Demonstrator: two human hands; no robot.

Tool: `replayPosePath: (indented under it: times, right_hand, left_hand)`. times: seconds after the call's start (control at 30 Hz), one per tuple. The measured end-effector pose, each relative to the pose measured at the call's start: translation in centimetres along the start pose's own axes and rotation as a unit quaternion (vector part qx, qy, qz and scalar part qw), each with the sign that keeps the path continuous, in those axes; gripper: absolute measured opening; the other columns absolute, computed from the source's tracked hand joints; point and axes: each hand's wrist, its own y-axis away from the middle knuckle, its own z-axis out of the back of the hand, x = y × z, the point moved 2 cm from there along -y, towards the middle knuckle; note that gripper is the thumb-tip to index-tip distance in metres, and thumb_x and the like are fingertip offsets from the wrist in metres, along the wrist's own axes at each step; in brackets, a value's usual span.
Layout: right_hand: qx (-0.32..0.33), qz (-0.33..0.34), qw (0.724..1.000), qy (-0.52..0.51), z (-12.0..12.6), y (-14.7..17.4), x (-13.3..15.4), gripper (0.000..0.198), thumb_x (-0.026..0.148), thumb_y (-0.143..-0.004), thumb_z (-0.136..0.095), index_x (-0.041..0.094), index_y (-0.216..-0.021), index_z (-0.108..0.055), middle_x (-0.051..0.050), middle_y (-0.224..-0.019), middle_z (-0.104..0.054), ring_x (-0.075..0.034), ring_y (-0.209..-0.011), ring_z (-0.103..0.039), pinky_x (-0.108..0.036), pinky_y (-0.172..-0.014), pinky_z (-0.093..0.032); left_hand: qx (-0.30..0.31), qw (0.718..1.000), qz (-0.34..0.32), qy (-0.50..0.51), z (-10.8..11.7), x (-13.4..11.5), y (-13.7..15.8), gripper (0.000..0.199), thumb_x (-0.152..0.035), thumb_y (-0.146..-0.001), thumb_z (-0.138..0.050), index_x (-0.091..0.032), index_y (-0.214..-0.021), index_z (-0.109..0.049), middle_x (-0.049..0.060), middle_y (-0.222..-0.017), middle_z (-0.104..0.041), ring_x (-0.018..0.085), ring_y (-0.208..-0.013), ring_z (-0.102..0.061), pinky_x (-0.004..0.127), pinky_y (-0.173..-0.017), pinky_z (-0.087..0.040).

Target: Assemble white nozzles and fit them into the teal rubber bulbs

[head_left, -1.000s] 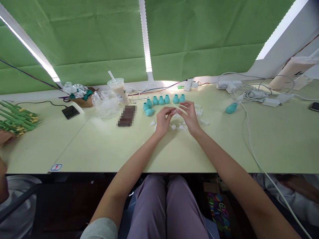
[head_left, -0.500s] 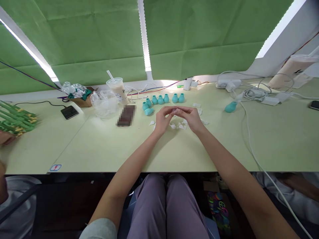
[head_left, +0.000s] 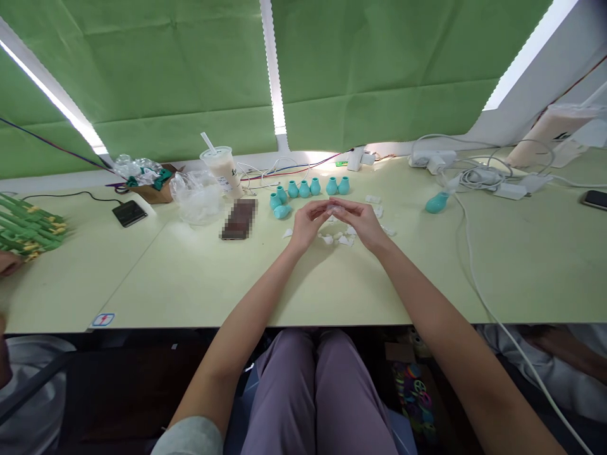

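My left hand (head_left: 306, 222) and my right hand (head_left: 363, 221) meet at their fingertips just above the table, thumbs and fingers pinched together. Whatever sits between them is too small to make out; a whitish glint shows at the tips. Under and around the hands lie several small white pieces (head_left: 345, 241). Behind the hands stand several small turquoise vase-shaped pieces (head_left: 304, 188) in a loose row. One turquoise piece (head_left: 282, 212) lies on its side left of my left hand. Clear, flat bits (head_left: 373, 199) rest beyond my right hand.
A blurred phone (head_left: 239, 219), a plastic bag (head_left: 196, 199) and a drink cup (head_left: 222, 170) stand to the left. Rightward are another turquoise piece (head_left: 437, 202), tangled white cables (head_left: 481, 179) and a long cord over the edge. A co-worker's hand (head_left: 8, 262) is far left.
Both hands stay joined, with slight shifts of the fingers and thumbs. The left wrist has moved a little to the left; the things on the table look the same.
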Motion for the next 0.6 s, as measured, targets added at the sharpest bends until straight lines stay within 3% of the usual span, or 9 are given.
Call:
replayPosePath:
  times: [0.2, 0.33, 0.47, 0.6]
  right_hand:
    - [0.031, -0.001, 0.999, -0.011, -0.2, 0.2, 0.1, 0.04, 0.045, -0.07, -0.069, 0.025, -0.105, -0.068, -0.001, -0.112, -0.066, -0.023, -0.111, -0.057, -0.043, -0.099, -0.043]
    - [-0.014, 0.059, 0.997, 0.04, -0.5, 0.4, 0.6, 0.041, 0.043, -0.071, -0.068, 0.028, -0.109, -0.066, -0.002, -0.118, -0.063, -0.023, -0.11, -0.057, -0.041, -0.093, -0.048]
    - [-0.102, 0.187, 0.958, 0.193, -0.6, 0.8, 1.2, 0.017, 0.038, -0.075, -0.065, 0.03, -0.089, -0.072, -0.001, -0.109, -0.066, -0.023, -0.104, -0.06, -0.04, -0.092, -0.048]
    - [-0.125, 0.237, 0.918, 0.292, -0.6, 0.9, 1.2, 0.013, 0.035, -0.08, -0.061, 0.03, -0.079, -0.073, -0.001, -0.094, -0.07, -0.023, -0.094, -0.062, -0.041, -0.088, -0.048]
  left_hand:
    - [-0.02, 1.0, -0.002, 0.015, 0.2, 0.1, -0.1, 0.029, -0.037, -0.066, -0.073, -0.017, -0.087, -0.069, 0.008, -0.094, -0.069, 0.019, -0.089, -0.065, 0.034, -0.085, -0.051]
    - [-0.026, 1.0, 0.0, 0.013, 0.2, 0.2, 0.0, 0.028, -0.037, -0.068, -0.071, -0.017, -0.088, -0.069, 0.008, -0.094, -0.07, 0.018, -0.086, -0.065, 0.033, -0.083, -0.051]
    - [-0.04, 0.999, 0.01, 0.012, 0.2, 0.3, 0.0, 0.03, -0.039, -0.066, -0.072, -0.016, -0.086, -0.068, 0.007, -0.089, -0.07, 0.016, -0.08, -0.065, 0.032, -0.079, -0.052]
    - [-0.039, 0.999, 0.016, 0.012, 0.2, 0.5, 0.0, 0.03, -0.039, -0.066, -0.073, -0.016, -0.086, -0.068, 0.007, -0.087, -0.07, 0.016, -0.08, -0.065, 0.033, -0.079, -0.052]
